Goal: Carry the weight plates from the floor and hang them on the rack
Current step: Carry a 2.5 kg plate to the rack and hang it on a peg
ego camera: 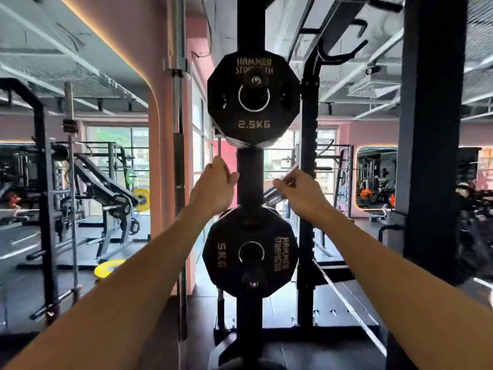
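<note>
We cannot tell whether the hands, left [213, 186] and right [298, 192], grip anything. The 5KG plate [250, 252] hides the rack post [250, 169] behind it; the post's top is cut off. Right-edge equipment [474, 231] is blurred.

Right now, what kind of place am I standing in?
Most likely a gym. Black 2.5KG plate and 5KG plate hang on a rack post, a barbell stands upright beside it, and weight machines fill the room behind.
</note>
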`<state>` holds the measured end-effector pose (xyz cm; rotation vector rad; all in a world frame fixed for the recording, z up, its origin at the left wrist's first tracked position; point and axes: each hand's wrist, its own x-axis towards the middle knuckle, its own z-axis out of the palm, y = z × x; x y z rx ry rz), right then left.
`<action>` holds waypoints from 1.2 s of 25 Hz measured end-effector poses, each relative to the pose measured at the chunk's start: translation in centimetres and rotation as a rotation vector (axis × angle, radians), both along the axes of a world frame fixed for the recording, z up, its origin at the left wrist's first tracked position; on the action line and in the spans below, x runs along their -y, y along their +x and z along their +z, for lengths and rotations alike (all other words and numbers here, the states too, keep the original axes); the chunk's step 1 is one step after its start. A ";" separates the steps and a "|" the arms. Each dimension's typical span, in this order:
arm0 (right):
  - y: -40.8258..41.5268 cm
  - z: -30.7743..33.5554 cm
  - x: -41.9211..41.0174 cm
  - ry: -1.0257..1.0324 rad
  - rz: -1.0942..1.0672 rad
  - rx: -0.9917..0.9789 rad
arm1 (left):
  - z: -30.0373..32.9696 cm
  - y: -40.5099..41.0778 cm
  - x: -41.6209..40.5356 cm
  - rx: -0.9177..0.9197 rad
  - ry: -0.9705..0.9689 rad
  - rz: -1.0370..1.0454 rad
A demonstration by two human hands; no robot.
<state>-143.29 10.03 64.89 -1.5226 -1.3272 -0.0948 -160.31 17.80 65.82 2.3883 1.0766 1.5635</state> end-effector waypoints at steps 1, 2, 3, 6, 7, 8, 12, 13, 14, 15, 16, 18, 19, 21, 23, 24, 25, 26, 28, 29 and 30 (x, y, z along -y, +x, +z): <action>0.1 -2.4 -0.1 -0.045 -0.007 -0.025 | -2.3 -0.1 -0.2 -0.020 -0.058 0.006; 0.1 -4.6 -0.2 -0.080 -0.013 -0.045 | -4.4 -0.2 -0.3 -0.037 -0.114 0.016; 0.1 -6.5 -0.3 -0.115 -0.019 -0.056 | -6.4 -0.2 -0.5 -0.055 -0.168 0.026; -0.1 -11.6 -1.2 -0.205 -0.018 -0.111 | -11.8 0.2 -1.7 -0.103 -0.321 0.024; -0.1 -12.7 -1.8 -0.218 -0.013 -0.129 | -13.1 0.5 -2.2 -0.116 -0.359 0.016; 0.0 -13.6 -2.5 -0.220 -0.005 -0.143 | -14.2 0.9 -2.8 -0.124 -0.381 0.009; 0.9 -14.7 -5.7 -0.220 0.008 -0.198 | -16.4 2.2 -5.2 -0.055 -0.310 0.017; 1.2 -14.8 -6.5 -0.203 -0.003 -0.198 | -16.7 2.6 -5.9 -0.035 -0.261 0.033; 1.4 -14.9 -7.2 -0.178 -0.020 -0.197 | -17.0 2.9 -6.5 -0.022 -0.223 0.054; 1.5 -15.2 -7.9 -0.147 -0.029 -0.203 | -17.2 3.3 -7.1 -0.007 -0.199 0.083; 1.6 -15.6 -8.6 -0.125 -0.042 -0.208 | -17.3 3.8 -7.4 0.011 -0.184 0.115; 1.7 -16.3 -9.4 -0.079 -0.094 -0.172 | -17.7 4.8 -7.8 0.034 -0.160 0.176; 1.6 -16.6 -9.5 -0.046 -0.108 -0.149 | -17.9 5.0 -7.8 0.036 -0.151 0.196; 1.7 -16.8 -9.5 -0.012 -0.093 -0.145 | -17.9 5.0 -8.0 0.035 -0.130 0.195; 1.8 -16.8 -9.1 -0.043 -0.069 -0.152 | -18.1 4.6 -8.0 0.032 -0.145 0.144; 1.9 -16.8 -9.0 -0.061 -0.058 -0.155 | -18.1 4.3 -7.8 0.030 -0.153 0.123; 1.9 -16.8 -9.0 -0.071 -0.048 -0.162 | -18.1 4.1 -7.9 0.030 -0.163 0.108; 2.0 -16.8 -9.0 -0.076 -0.039 -0.169 | -18.3 4.0 -7.9 0.030 -0.167 0.096; 2.0 -17.3 -8.5 -0.076 0.017 -0.235 | -19.5 3.6 -7.6 0.019 -0.178 0.073; 1.8 -17.9 -8.1 -0.069 0.059 -0.288 | -20.6 3.3 -7.1 0.022 -0.192 0.068; 1.6 -19.2 -7.3 -0.069 0.087 -0.323 | -22.1 2.8 -6.4 0.028 -0.213 0.071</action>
